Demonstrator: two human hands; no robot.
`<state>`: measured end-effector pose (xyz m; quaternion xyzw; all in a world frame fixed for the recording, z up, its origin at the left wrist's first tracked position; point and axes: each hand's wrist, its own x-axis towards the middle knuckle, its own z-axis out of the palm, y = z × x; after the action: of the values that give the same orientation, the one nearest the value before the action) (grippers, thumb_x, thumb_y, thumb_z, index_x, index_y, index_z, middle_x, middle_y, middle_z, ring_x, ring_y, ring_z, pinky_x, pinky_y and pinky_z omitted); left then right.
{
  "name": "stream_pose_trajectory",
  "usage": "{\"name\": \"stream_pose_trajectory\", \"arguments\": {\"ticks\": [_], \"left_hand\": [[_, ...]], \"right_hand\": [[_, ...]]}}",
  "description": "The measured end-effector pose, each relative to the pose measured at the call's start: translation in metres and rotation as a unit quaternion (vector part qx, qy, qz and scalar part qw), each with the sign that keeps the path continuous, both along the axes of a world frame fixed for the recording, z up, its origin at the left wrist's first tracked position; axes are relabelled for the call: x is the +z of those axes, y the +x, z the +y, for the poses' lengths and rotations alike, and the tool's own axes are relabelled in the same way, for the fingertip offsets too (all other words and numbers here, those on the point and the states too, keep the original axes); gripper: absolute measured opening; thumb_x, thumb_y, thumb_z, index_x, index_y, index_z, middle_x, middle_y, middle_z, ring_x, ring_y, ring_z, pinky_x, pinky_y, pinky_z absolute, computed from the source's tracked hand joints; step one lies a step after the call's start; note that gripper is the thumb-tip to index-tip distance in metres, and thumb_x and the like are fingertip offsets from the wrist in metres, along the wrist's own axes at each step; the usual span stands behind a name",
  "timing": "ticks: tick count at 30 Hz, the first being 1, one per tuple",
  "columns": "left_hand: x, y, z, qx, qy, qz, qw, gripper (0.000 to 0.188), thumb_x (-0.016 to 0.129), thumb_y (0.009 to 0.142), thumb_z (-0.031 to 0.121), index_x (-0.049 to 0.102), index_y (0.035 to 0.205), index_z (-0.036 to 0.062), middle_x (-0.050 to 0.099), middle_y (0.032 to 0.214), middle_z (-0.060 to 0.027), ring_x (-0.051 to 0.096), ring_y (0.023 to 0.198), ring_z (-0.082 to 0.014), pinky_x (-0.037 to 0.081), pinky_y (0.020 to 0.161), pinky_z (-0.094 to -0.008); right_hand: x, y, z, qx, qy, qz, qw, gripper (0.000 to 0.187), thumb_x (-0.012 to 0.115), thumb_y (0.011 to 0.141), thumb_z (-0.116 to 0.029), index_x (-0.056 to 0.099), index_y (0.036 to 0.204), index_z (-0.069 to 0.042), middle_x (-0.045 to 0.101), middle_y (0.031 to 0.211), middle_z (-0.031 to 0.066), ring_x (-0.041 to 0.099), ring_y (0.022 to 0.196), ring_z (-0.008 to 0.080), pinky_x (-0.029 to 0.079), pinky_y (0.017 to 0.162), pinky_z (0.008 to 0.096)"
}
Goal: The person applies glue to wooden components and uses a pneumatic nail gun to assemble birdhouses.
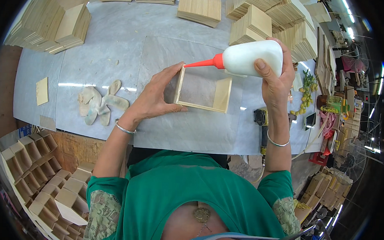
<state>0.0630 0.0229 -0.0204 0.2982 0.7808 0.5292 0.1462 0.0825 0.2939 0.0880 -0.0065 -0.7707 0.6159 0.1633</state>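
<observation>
A pale wooden frame point(222, 94) stands on the grey tabletop, with walls on its left, near and right sides and its far side open. My left hand point(156, 92) grips the left wall, fingers along the outside and thumb by the near corner. In my right hand point(275, 83) lies a white squeeze bottle point(250, 58), tilted on its side. Its long red nozzle point(203, 62) points left, and the tip is at the far end of the frame's left wall. Whether anything flows out is too small to tell.
Stacks of thin wooden panels point(200, 6) line the table's far side. A crumpled work glove point(100, 103) lies left of my left hand. By my right forearm are a power drill point(262, 123), a phone point(310, 121) and small yellow fruit point(305, 93). Wooden boxes point(73, 196) are stacked at lower left.
</observation>
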Motion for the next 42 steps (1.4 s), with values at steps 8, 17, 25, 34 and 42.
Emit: {"name": "stream_pose_trajectory", "arguments": {"ticks": [8, 17, 25, 34, 42], "left_hand": [[-0.004, 0.001, -0.001, -0.015, 0.006, 0.045, 0.999, 0.102, 0.085, 0.059, 0.032, 0.033, 0.143, 0.0065, 0.041, 0.142, -0.0171, 0.038, 0.131, -0.0349, 0.032, 0.108, -0.0418], [0.0, 0.004, 0.001, -0.02, 0.008, 0.022, 1.0, 0.102, 0.085, 0.06, 0.035, 0.033, 0.142, 0.003, 0.039, 0.142, -0.0196, 0.036, 0.132, -0.0361, 0.031, 0.109, -0.0408], [0.036, -0.005, -0.037, -0.055, 0.019, 0.008, 0.998, 0.092, 0.073, 0.072, 0.021, 0.023, 0.147, 0.005, 0.041, 0.141, -0.0175, 0.041, 0.131, -0.0305, 0.034, 0.105, -0.0403], [0.267, -0.167, 0.081, 0.096, -0.042, 0.364, 0.925, 0.068, 0.054, 0.085, 0.005, 0.025, 0.146, 0.0119, 0.063, 0.09, -0.011, 0.059, 0.076, -0.0188, 0.048, 0.071, -0.0321], [0.248, 0.055, 0.263, -0.331, 0.099, 0.306, 0.887, 0.062, 0.048, 0.085, -0.001, 0.035, 0.145, 0.0074, 0.053, 0.088, -0.0036, 0.043, 0.064, -0.0088, 0.041, 0.07, -0.023]], "right_hand": [[-0.012, 0.007, 0.009, -0.037, -0.132, -0.002, 0.991, 0.056, 0.075, 0.078, -0.016, 0.048, 0.124, 0.0, 0.056, 0.109, 0.0076, 0.054, 0.102, 0.0161, 0.045, 0.089, 0.0305], [-0.013, 0.054, 0.013, -0.132, -0.499, -0.031, 0.856, 0.048, 0.064, 0.088, -0.039, 0.048, 0.119, -0.006, 0.056, 0.119, 0.0122, 0.056, 0.112, 0.0273, 0.048, 0.096, 0.046], [-0.012, 0.106, 0.044, -0.17, -0.539, 0.022, 0.825, 0.045, 0.065, 0.084, -0.028, 0.049, 0.119, -0.005, 0.059, 0.116, 0.0136, 0.058, 0.106, 0.0272, 0.05, 0.09, 0.0432], [-0.012, 0.183, 0.059, -0.14, -0.594, 0.072, 0.789, 0.045, 0.06, 0.089, -0.037, 0.052, 0.119, -0.004, 0.059, 0.118, 0.0147, 0.056, 0.112, 0.031, 0.052, 0.092, 0.0473], [-0.042, 0.265, 0.086, -0.222, -0.555, 0.223, 0.77, 0.045, 0.058, 0.091, -0.04, 0.047, 0.121, -0.008, 0.056, 0.119, 0.0115, 0.055, 0.113, 0.0282, 0.044, 0.098, 0.0482]]}}
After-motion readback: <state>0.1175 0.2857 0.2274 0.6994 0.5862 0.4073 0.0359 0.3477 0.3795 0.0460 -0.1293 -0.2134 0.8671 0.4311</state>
